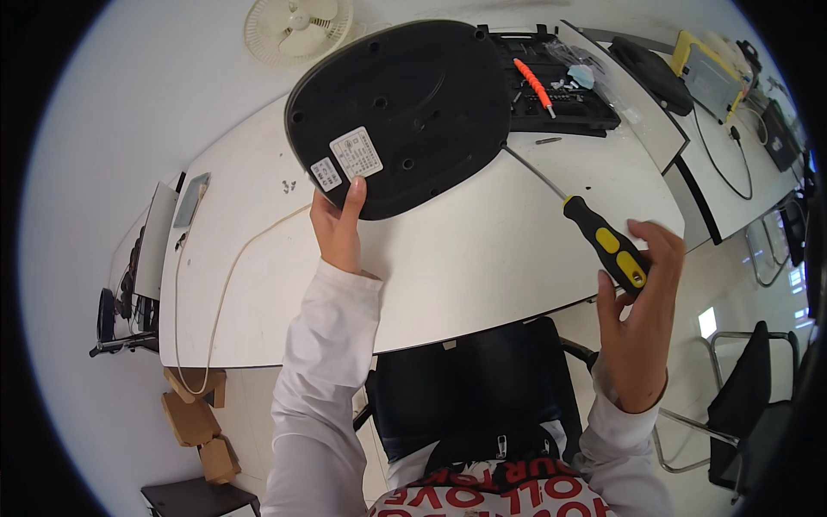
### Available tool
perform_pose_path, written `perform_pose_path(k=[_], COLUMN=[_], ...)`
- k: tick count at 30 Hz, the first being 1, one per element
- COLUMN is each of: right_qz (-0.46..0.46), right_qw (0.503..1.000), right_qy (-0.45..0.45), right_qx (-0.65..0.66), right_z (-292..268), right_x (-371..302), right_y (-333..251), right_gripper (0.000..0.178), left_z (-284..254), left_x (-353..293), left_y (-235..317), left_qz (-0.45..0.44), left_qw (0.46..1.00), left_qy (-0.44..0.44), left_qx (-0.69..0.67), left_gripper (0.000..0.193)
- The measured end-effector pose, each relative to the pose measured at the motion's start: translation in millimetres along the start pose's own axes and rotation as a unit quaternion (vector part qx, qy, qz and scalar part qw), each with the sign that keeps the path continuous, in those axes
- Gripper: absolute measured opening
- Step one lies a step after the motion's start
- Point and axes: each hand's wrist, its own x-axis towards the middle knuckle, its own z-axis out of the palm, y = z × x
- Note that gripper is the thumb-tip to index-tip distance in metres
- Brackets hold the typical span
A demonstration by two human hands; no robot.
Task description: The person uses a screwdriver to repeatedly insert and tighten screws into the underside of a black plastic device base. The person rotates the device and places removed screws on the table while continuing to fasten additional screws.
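Observation:
A black rounded plastic base (405,103) with recessed screw holes is tilted up over the table, its flat face toward me. Two white labels (356,152) are stuck near its lower left. My left hand (340,224) grips the lower-left edge, thumb on the face by the labels and fingers hidden behind. My right hand (642,302) holds the end of a black and yellow screwdriver (594,228), thumb on one side and fingers on the other. The shaft points up and left; its tip meets the base's lower-right rim at a screw hole.
An open black tool case (577,108) with an orange flexible shaft (534,84) lies behind the base. A small bit (548,140) rests before it. Loose screws (289,185), a phone (192,200) and a pale cable (245,250) are at left. A white fan (297,21) stands behind.

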Motion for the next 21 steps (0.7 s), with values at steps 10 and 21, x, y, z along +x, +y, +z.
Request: perform_pose_path(k=[10,21], right_qz=[-0.014,0.096], right_qw=[0.997,0.991], right_qy=[0.028,-0.088], right_qx=[-0.066,0.028], right_z=[4.1,12.5], right_x=[4.0,-24.4], right_y=[8.8,45.1], right_gripper=[0.032,0.037], left_z=[3.6,-4.3], left_x=[-4.2,-11.3], left_y=[-2.2,-4.2], left_qz=[-0.002,-0.052], left_qw=[0.999,0.994], left_qy=[-0.050,-0.095], left_qx=[0.003,0.008], left_gripper=[0.047,0.047])
